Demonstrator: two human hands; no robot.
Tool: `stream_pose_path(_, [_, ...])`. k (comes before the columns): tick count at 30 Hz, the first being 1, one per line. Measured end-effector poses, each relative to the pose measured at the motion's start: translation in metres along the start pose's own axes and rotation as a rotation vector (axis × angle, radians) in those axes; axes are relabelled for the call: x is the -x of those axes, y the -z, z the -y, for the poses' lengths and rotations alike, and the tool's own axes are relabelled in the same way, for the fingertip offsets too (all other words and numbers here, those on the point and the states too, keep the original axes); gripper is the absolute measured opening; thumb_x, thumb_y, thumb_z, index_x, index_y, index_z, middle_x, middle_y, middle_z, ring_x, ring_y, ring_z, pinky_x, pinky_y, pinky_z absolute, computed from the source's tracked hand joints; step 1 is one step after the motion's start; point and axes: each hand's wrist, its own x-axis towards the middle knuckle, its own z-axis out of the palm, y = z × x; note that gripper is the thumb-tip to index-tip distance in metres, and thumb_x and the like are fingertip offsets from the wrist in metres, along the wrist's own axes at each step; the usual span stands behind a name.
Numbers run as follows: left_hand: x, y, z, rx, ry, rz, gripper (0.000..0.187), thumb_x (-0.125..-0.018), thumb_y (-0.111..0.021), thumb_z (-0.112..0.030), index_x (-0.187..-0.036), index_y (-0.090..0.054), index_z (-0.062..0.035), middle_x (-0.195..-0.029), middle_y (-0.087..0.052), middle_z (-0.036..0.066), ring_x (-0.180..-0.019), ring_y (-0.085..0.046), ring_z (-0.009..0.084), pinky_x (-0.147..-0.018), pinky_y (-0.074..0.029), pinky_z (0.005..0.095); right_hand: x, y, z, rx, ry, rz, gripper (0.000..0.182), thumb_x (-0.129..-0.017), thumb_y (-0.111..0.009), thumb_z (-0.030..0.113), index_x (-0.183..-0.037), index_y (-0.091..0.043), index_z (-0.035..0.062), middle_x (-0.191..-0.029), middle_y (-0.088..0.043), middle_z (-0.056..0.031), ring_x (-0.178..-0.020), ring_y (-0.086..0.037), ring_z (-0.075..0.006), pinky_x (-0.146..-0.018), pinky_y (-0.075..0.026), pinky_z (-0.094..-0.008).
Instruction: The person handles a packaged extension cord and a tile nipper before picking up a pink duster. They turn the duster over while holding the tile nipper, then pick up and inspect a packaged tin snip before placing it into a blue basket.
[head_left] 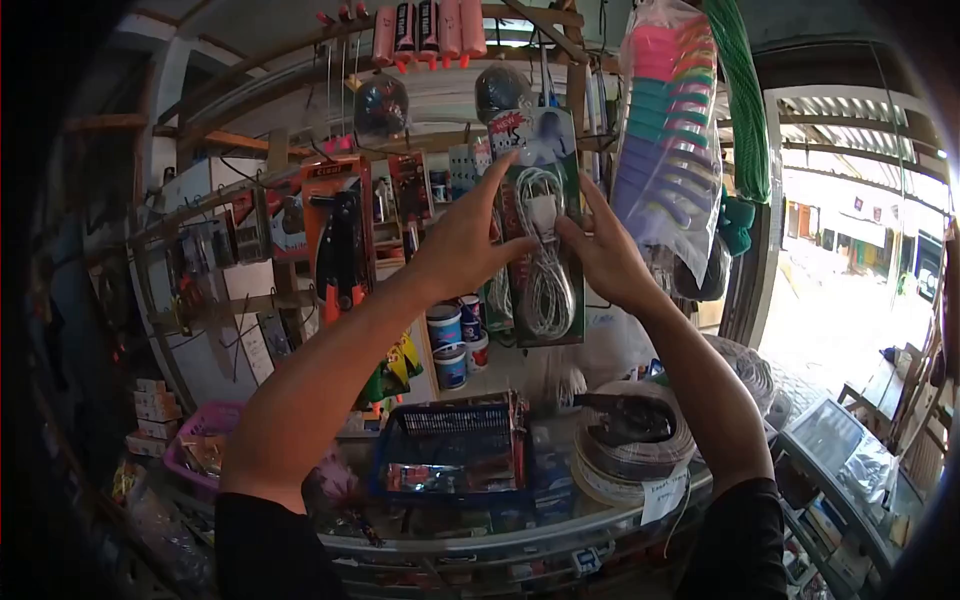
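Sleeves point(270, 550) | left hand point(468, 240), right hand point(610, 258) spread on cable pack point(548, 300), grip unclear | white-coiled, upright

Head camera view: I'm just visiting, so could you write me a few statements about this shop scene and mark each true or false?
1. The left hand and right hand are both at the packaged white cord. True.
2. A pink basket sits left of the blue basket. True.
3. The coiled cable lies left of the blue basket. False: the coiled cable lies right of it.
4. The person's sleeves are white. False: the sleeves are black.
5. A clear bag of colourful stacked items hangs at the upper right. True.
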Motion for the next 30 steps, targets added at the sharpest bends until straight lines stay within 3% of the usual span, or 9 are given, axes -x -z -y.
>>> stream_pose_path(2, [-0.009, 0.001, 0.001, 0.03, 0.048, 0.025, 0.11, -0.09, -0.086, -0.036, -0.171, -0.014, -0.0165, -0.164, -0.042, 0.025, -0.152, -0.043, 0.0359, -0.123, -0.037, 0.0471, -0.015, 0.0, 0.002, 0.169, -0.07, -0.016, 0.07, -0.109, -0.061, 0.022, -0.167, -0.024, 0.0069, -0.11, -0.075, -0.0148, -0.106, -0.071, -0.0192, -0.092, -0.054, -0.0354])
stream_pose_path(5, [-0.021, 0.005, -0.005, 0.072, 0.128, 0.086, 0.108, -0.088, -0.087, -0.035, -0.17, -0.019, -0.013, -0.162, -0.044, 0.026, -0.151, -0.044, 0.0337, -0.123, -0.037, 0.046, -0.025, 0.008, -0.016, -0.113, -0.091, 0.067, 0.064, -0.111, -0.057, 0.02, -0.166, -0.027, 0.0058, -0.099, -0.073, -0.0106, -0.096, -0.07, -0.0147, -0.083, -0.056, -0.0331])
stream_pose_path(8, [-0.027, 0.002, 0.008, 0.043, 0.051, 0.032, 0.105, -0.088, -0.088, -0.035, -0.168, -0.025, -0.0093, -0.16, -0.047, 0.025, -0.15, -0.045, 0.032, -0.123, -0.036, 0.0451, -0.022, 0.007, -0.009, -0.379, -0.18, 0.115, 0.058, -0.111, -0.056, 0.021, -0.163, -0.033, 0.0071, -0.104, -0.072, -0.0086, -0.092, -0.07, -0.0123, -0.08, -0.057, -0.0308])
stream_pose_path(14, [-0.027, -0.001, 0.009, 0.132, 0.106, 0.029, 0.101, -0.09, -0.086, -0.037, -0.167, -0.029, -0.0048, -0.159, -0.048, 0.024, -0.149, -0.045, 0.0298, -0.123, -0.035, 0.0443, -0.016, 0.018, 0.009, -0.555, -0.323, 0.212, 0.042, -0.112, -0.054, 0.018, -0.15, -0.048, 0.001, -0.118, -0.07, -0.0062, -0.102, -0.07, -0.0113, -0.088, -0.057, -0.0311])
stream_pose_path(17, [-0.026, 0.0, -0.001, 0.349, 0.215, 0.074, 0.101, -0.09, -0.086, -0.038, -0.168, -0.028, -0.0065, -0.156, -0.051, 0.024, -0.145, -0.05, 0.0288, -0.12, -0.04, 0.0435, -0.021, 0.014, 0.002, -0.661, -0.288, 0.215, 0.041, -0.112, -0.054, 0.016, -0.148, -0.049, -0.0024, -0.118, -0.07, -0.006, -0.103, -0.069, -0.0105, -0.09, -0.056, -0.0294])
stream_pose_path(20, [-0.021, -0.005, 0.002, 0.128, 0.295, 0.071, 0.105, -0.091, -0.086, -0.039, -0.17, -0.023, -0.011, -0.151, -0.055, 0.023, -0.129, -0.062, 0.0283, -0.109, -0.049, 0.0427, -0.028, 0.009, -0.019, -0.448, -0.169, 0.217, 0.052, -0.111, -0.055, 0.017, -0.157, -0.041, -0.0011, -0.129, -0.069, -0.0148, -0.116, -0.069, -0.02, -0.101, -0.054, -0.035])
stream_pose_path(22, [-0.018, -0.019, 0.025, 0.053, 0.215, 0.062, 0.108, -0.09, -0.086, -0.039, -0.17, -0.019, -0.0159, -0.147, -0.057, 0.023, -0.116, -0.066, 0.0276, -0.1, -0.052, 0.0434, -0.031, -0.009, -0.046, -0.183, 0.04, 0.067, 0.059, -0.109, -0.055, 0.017, -0.163, -0.034, 0.0042, -0.141, -0.063, -0.0217, -0.129, -0.063, -0.0296, -0.11, -0.048, -0.0398])
stream_pose_path(24, [-0.016, -0.026, 0.039, 0.007, 0.185, 0.056, 0.109, -0.089, -0.087, -0.04, -0.171, -0.017, -0.0197, -0.143, -0.059, 0.023, -0.105, -0.068, 0.027, -0.094, -0.054, 0.0441, -0.027, -0.013, -0.053, 0.083, 0.163, 0.029, 0.071, -0.107, -0.056, 0.017, -0.17, -0.023, 0.0163, -0.157, -0.05, -0.0293, -0.148, -0.046, -0.0432, -0.121, -0.036, -0.0463])
stream_pose_path(30, [-0.02, -0.037, 0.038, -0.117, 0.242, 0.035, 0.111, -0.089, -0.087, -0.04, -0.171, -0.015, -0.0245, -0.131, -0.064, 0.025, -0.096, -0.069, 0.0272, -0.088, -0.055, 0.0451, -0.037, -0.016, -0.074, 0.06, 0.18, 0.06, 0.067, -0.106, -0.057, 0.015, -0.167, -0.031, 0.0205, -0.154, -0.053, -0.0287, -0.145, -0.05, -0.0448, -0.118, -0.04, -0.0462])
